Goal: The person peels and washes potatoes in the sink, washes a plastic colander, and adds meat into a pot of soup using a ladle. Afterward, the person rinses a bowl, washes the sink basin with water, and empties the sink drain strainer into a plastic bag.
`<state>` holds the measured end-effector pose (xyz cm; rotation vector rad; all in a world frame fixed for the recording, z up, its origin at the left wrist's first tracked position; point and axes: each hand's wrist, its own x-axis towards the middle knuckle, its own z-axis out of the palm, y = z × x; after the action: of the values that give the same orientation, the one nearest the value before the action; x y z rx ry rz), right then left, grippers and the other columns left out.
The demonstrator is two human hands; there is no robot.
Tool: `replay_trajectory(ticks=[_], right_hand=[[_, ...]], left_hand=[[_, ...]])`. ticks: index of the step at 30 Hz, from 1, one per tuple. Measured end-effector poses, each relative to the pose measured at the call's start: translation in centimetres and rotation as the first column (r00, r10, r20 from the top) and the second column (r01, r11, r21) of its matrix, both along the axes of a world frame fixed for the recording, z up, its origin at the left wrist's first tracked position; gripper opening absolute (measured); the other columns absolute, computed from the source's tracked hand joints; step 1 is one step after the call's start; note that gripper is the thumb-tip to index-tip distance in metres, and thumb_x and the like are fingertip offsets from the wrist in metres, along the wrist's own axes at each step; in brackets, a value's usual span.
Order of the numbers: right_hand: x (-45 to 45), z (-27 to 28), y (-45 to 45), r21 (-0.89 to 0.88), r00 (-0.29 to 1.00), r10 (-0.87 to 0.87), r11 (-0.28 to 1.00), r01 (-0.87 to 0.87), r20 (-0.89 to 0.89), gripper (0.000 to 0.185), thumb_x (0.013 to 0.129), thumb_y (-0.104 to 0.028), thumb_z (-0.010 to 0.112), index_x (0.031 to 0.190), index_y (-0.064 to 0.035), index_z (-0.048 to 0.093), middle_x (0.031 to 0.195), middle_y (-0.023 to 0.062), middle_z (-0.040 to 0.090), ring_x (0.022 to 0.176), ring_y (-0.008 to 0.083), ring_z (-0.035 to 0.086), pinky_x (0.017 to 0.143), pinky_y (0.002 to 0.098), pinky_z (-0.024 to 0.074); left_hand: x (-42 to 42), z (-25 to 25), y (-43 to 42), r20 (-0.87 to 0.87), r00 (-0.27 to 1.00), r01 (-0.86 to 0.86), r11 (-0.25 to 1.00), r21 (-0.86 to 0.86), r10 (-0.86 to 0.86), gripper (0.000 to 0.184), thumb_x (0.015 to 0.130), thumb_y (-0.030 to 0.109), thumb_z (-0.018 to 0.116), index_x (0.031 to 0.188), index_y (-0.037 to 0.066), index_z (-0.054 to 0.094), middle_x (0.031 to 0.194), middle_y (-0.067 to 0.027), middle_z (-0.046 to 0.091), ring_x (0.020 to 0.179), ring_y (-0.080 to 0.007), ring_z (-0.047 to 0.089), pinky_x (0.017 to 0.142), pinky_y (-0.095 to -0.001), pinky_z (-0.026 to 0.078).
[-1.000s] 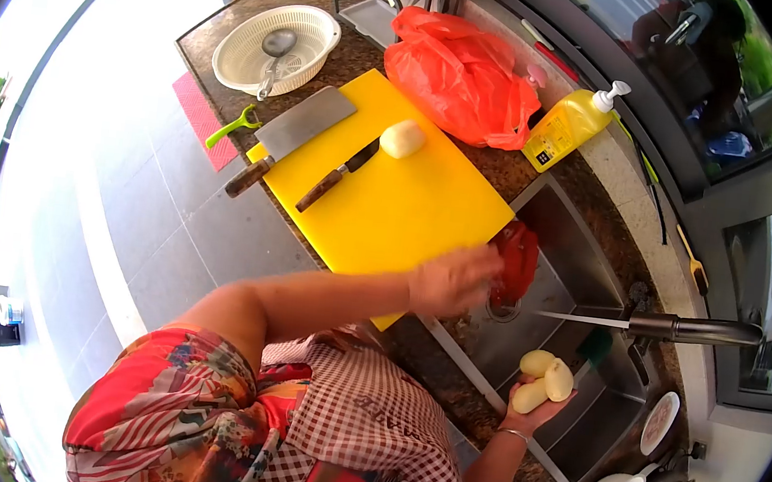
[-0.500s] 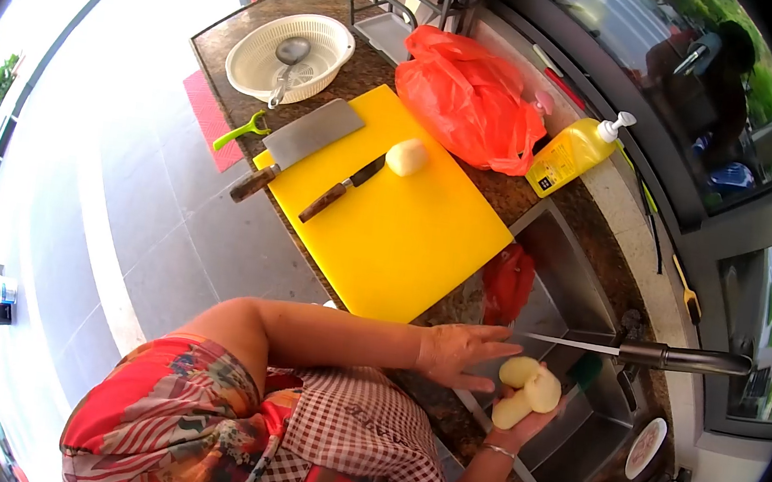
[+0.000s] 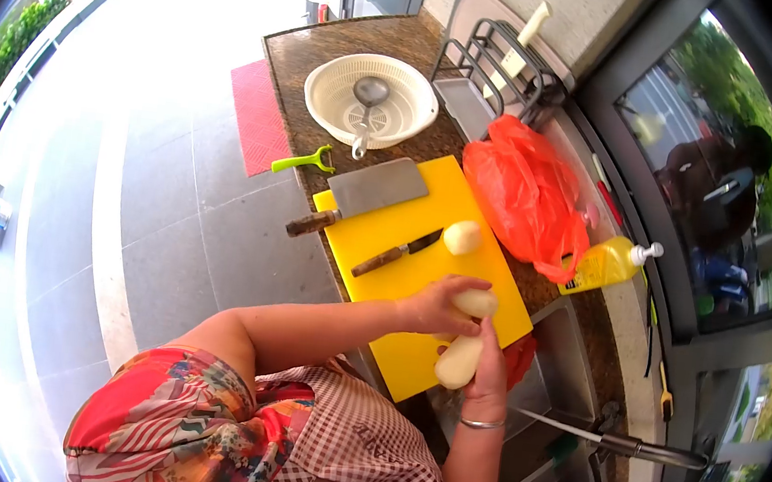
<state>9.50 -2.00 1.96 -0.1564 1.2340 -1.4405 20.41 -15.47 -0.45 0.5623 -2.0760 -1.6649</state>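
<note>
Looking smooth and pale: peeled potatoes (image 3: pixel 459 364).

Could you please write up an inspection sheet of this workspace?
Surface: counter with yellow board.
Job's things: one potato on the board.
Clutter: peeler and cleaver have handles past the counter edge; knife on board; basket, red bag, soap bottle nearby.
Grippers: left hand holds a second potato; right hand holds a third.
Cables: nothing clearly seen.
Surroundings: tap running over sink.
</note>
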Motion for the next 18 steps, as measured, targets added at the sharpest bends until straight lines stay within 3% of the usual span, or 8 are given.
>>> replay_trajectory(ticks=[1,3,4,7,10,12,15,18], right_hand=[[0.1,0.0,-0.8,-0.027,0.999,0.05,0.998,-0.05,-0.004,0.05,0.104,-0.044,0.047,0.137,-0.0062,0.049,0.119,0.012,0.064,0.088,0.0226,0.07,0.067,0.0351,0.0603],[0.7,0.5,-2.4,-0.075,0.988,0.152,0.986,-0.152,-0.007,0.052,0.103,-0.04,0.05,0.138,-0.0016,0.047,0.116,0.0122,0.064,0.086,0.023,0.069,0.068,0.0345,0.0592],[1.4,0.8,-3.4,-0.051,0.994,0.093,0.994,-0.096,-0.058,0.056,0.104,-0.045,0.046,0.137,0.0,0.047,0.105,0.019,0.069,0.079,0.0232,0.072,0.065,0.0324,0.0599],[2.2,2.2,-5.4,-0.008,0.972,0.171,0.985,-0.175,-0.16,0.056,0.104,-0.044,0.047,0.136,0.0012,0.049,0.095,0.0168,0.07,0.078,0.0236,0.072,0.063,0.0321,0.0591],[2.5,2.4,-6.7,-0.016,0.956,0.165,0.985,-0.174,-0.241,0.05,0.103,-0.042,0.049,0.13,0.0005,0.053,0.09,0.0145,0.068,0.075,0.0237,0.07,0.062,0.0341,0.0591],[1.8,0.8,-6.5,0.006,0.979,0.053,0.999,-0.053,-0.197,0.046,0.102,-0.04,0.051,0.126,-0.0008,0.056,0.086,0.0126,0.067,0.071,0.0238,0.069,0.063,0.0348,0.0591],[0.4,-2.1,-6.4,0.059,0.955,-0.094,0.992,0.115,-0.28,0.043,0.101,-0.041,0.054,0.122,-0.0042,0.058,0.098,0.0125,0.065,0.084,0.0235,0.067,0.068,0.0359,0.0578],[-0.5,-3.0,-6.8,0.074,0.882,-0.207,0.962,0.262,-0.424,0.051,0.101,-0.042,0.055,0.133,-0.0026,0.05,0.12,0.0154,0.06,0.107,0.0253,0.063,0.084,0.0379,0.0547]], left_hand=[[0.7,-0.1,-1.4,-0.017,0.999,0.042,0.971,0.235,-0.04,0.067,0.084,0.022,0.079,0.143,0.01,0.05,0.132,-0.016,0.057,0.124,-0.0292,0.056,0.105,-0.0393,0.048],[2.1,-0.4,-3.7,-0.08,0.991,0.132,0.746,0.653,-0.105,0.065,0.088,0.018,0.075,0.145,0.01,0.047,0.134,-0.0163,0.055,0.123,-0.0277,0.057,0.101,-0.0379,0.051],[2.9,-0.1,-4.6,-0.108,0.986,0.163,0.643,0.748,-0.124,0.065,0.094,0.013,0.066,0.151,0.011,0.036,0.131,-0.0154,0.057,0.117,-0.0272,0.061,0.093,-0.0405,0.056],[4.3,-0.2,-6.8,-0.208,0.978,0.196,0.286,0.938,0.011,0.066,0.097,0.012,0.059,0.154,0.012,0.027,0.129,-0.0157,0.058,0.112,-0.0283,0.064,0.087,-0.045,0.059],[4.9,-1.0,-8.5,-0.306,0.952,0.3,0.271,0.914,-0.022,0.064,0.098,0.014,0.056,0.154,0.016,0.025,0.127,-0.0139,0.058,0.106,-0.0274,0.066,0.071,-0.0396,0.06],[5.5,-0.3,-9.1,-0.378,0.925,0.379,0.227,0.897,-0.046,0.062,0.097,0.018,0.059,0.152,0.019,0.031,0.127,-0.0094,0.058,0.104,-0.0223,0.066,0.061,-0.0327,0.058],[5.9,0.6,-9.7,-0.256,0.961,0.277,0.447,0.85,-0.107,0.062,0.095,0.02,0.062,0.151,0.018,0.033,0.128,-0.0067,0.059,0.103,-0.0193,0.066,0.062,-0.0307,0.057],[4.7,0.7,-8.8,-0.015,0.992,0.106,0.758,0.643,-0.126,0.054,0.091,0.016,0.067,0.142,0.014,0.049,0.127,-0.0076,0.059,0.106,-0.0193,0.064,0.079,-0.0346,0.057]])
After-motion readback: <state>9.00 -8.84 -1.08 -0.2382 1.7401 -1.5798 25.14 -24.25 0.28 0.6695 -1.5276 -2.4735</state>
